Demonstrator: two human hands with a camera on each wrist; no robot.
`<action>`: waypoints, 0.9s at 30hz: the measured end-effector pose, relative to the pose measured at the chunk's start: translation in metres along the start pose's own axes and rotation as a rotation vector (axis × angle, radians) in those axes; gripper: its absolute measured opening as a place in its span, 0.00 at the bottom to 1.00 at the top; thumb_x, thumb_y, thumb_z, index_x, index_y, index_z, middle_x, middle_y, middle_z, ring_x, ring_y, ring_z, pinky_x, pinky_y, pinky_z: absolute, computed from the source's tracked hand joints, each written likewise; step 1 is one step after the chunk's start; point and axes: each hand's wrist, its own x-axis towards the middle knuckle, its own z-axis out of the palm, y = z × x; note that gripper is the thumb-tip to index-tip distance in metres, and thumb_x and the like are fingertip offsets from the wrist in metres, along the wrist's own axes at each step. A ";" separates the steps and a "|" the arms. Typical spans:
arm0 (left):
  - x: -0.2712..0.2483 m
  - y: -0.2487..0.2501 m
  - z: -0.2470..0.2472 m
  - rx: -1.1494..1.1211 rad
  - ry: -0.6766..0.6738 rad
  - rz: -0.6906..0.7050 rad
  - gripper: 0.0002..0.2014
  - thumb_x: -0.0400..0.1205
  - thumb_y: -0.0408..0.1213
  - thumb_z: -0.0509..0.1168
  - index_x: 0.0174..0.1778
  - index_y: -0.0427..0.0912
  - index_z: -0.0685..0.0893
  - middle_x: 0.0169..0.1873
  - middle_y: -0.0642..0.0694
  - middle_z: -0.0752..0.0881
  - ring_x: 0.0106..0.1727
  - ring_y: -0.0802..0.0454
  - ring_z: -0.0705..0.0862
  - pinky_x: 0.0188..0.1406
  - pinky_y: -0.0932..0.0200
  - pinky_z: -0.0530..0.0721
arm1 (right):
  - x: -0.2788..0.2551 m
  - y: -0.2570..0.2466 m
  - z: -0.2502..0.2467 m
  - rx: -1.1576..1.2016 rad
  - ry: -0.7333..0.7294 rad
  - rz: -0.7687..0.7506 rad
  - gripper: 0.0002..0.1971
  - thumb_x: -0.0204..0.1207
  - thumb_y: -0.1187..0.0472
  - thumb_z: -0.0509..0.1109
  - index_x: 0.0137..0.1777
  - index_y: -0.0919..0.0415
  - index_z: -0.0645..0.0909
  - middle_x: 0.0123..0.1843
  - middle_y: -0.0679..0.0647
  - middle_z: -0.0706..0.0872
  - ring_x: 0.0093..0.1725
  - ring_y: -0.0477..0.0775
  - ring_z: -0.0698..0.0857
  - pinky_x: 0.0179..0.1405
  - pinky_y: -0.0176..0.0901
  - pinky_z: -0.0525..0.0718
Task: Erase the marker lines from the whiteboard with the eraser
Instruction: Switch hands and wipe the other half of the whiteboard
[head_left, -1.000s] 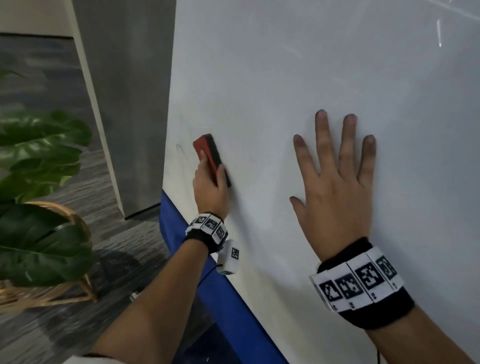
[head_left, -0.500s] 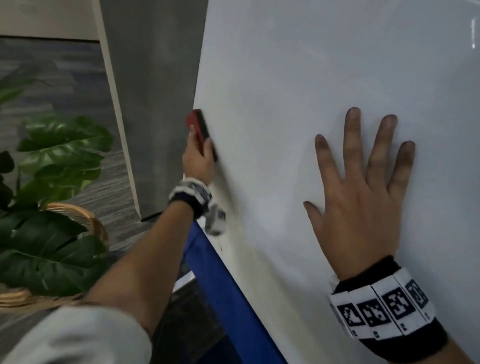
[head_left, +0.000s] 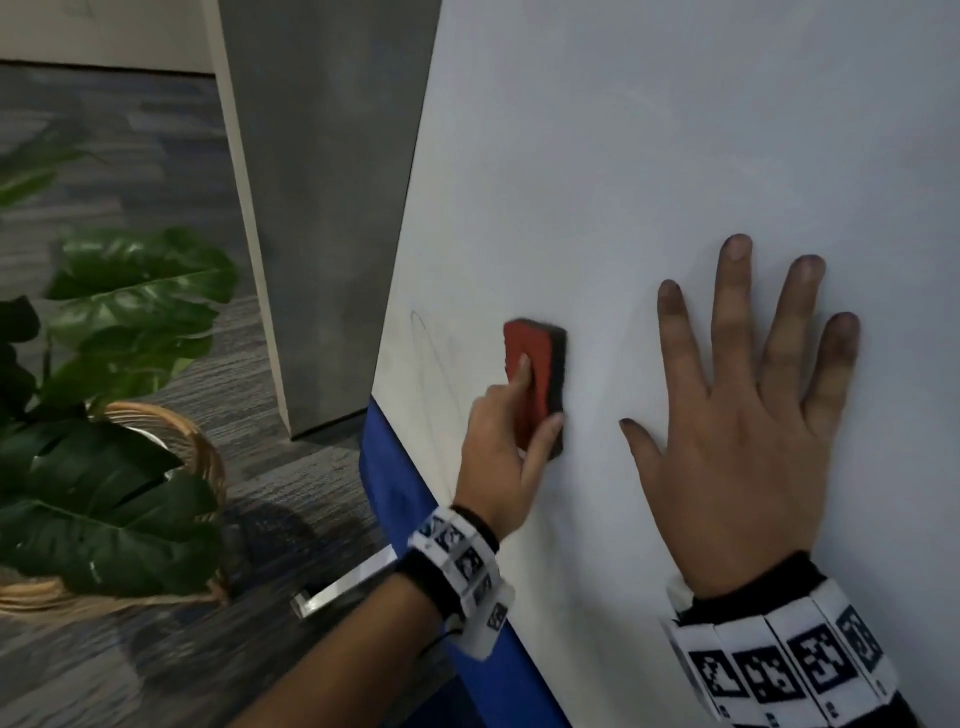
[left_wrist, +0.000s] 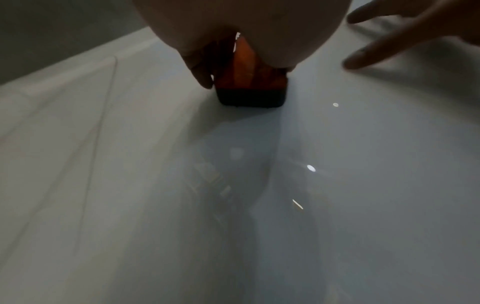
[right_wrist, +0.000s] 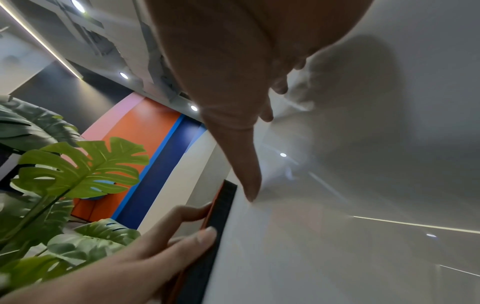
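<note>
The whiteboard (head_left: 649, 156) fills the right of the head view. A red eraser (head_left: 537, 374) with a black felt face lies flat against it, gripped by my left hand (head_left: 506, 441) with thumb and fingers on its sides. A faint grey marker line (head_left: 431, 358) curves down the board just left of the eraser, near the board's left edge. My right hand (head_left: 737, 415) presses flat on the board with fingers spread, right of the eraser. The left wrist view shows the eraser (left_wrist: 249, 82) on the board and the line (left_wrist: 103, 115). In the right wrist view the eraser (right_wrist: 221, 214) sits below my thumb.
A blue band (head_left: 395, 493) runs below the board's lower left edge. A grey pillar (head_left: 322, 208) stands behind the board's left edge. A leafy plant (head_left: 114, 415) in a wicker basket (head_left: 202, 447) sits on the floor at left. A metal foot (head_left: 343, 584) lies on the floor.
My left hand has carried the eraser from the board's left edge rightward and down, closer to the right hand. The right hand has stayed pressed flat on the board.
</note>
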 end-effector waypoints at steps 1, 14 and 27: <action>0.021 -0.001 -0.005 -0.048 0.030 -0.050 0.28 0.88 0.48 0.65 0.83 0.61 0.63 0.59 0.62 0.79 0.60 0.63 0.79 0.61 0.70 0.77 | 0.001 0.000 0.000 0.002 -0.001 -0.001 0.54 0.72 0.48 0.81 0.91 0.58 0.52 0.92 0.62 0.41 0.88 0.67 0.36 0.84 0.59 0.23; 0.091 -0.069 -0.038 0.100 0.213 -0.518 0.29 0.90 0.54 0.58 0.87 0.49 0.63 0.69 0.36 0.86 0.67 0.32 0.84 0.69 0.44 0.82 | 0.001 -0.006 0.003 0.023 0.013 0.017 0.55 0.70 0.51 0.84 0.91 0.58 0.53 0.92 0.61 0.41 0.89 0.70 0.39 0.84 0.60 0.23; 0.015 -0.148 -0.018 -0.081 0.116 -0.914 0.28 0.92 0.49 0.57 0.87 0.44 0.62 0.77 0.35 0.79 0.73 0.33 0.80 0.69 0.51 0.76 | 0.008 -0.023 0.014 0.025 -0.011 0.009 0.55 0.71 0.51 0.83 0.91 0.57 0.52 0.92 0.62 0.38 0.89 0.74 0.40 0.82 0.62 0.22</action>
